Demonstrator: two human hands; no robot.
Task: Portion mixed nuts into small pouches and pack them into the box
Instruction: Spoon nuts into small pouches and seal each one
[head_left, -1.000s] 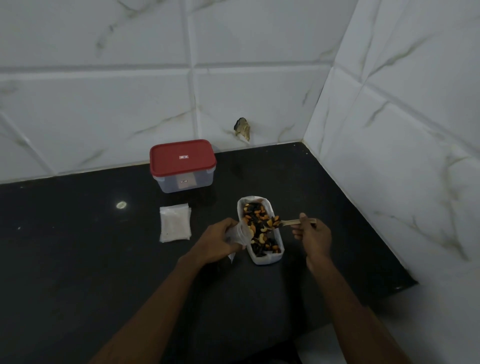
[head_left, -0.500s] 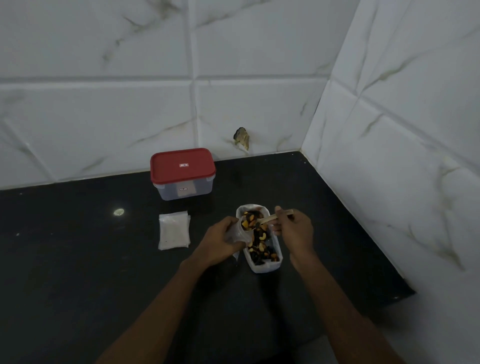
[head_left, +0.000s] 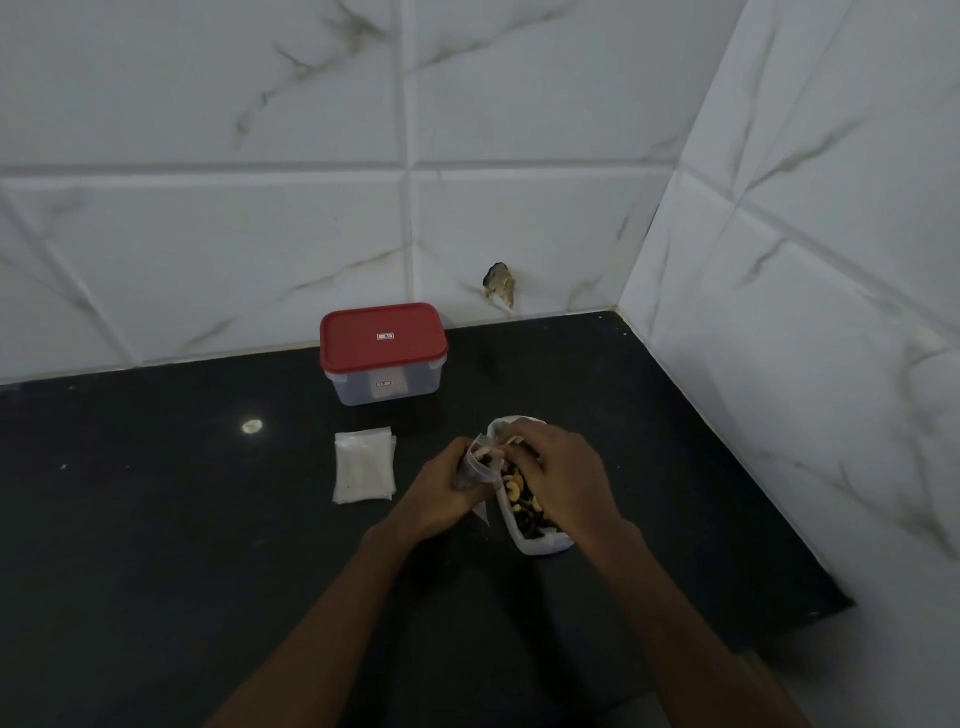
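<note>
Pouch (head_left: 474, 467) held in left hand's (head_left: 441, 493) grip; right hand (head_left: 563, 478) partly hides tray (head_left: 540, 545), grip unclear.

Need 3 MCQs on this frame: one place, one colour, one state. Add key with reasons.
1. Where does the stack of empty pouches lie?
A. On top of the box
B. On the counter, in front of the box and left of the nut tray
C. Against the right wall

2. What colour is the box lid?
A. Blue
B. Red
C. Green

3. What is the left hand doing?
A. Lying flat on the counter
B. Lifting the box lid
C. Gripping a clear pouch beside the nut tray

Key:
1 B: the stack lies flat on the dark counter, nearer the camera than the box.
2 B: the lid is plainly red over a clear body.
3 C: its fingers curl round the pouch.
</note>
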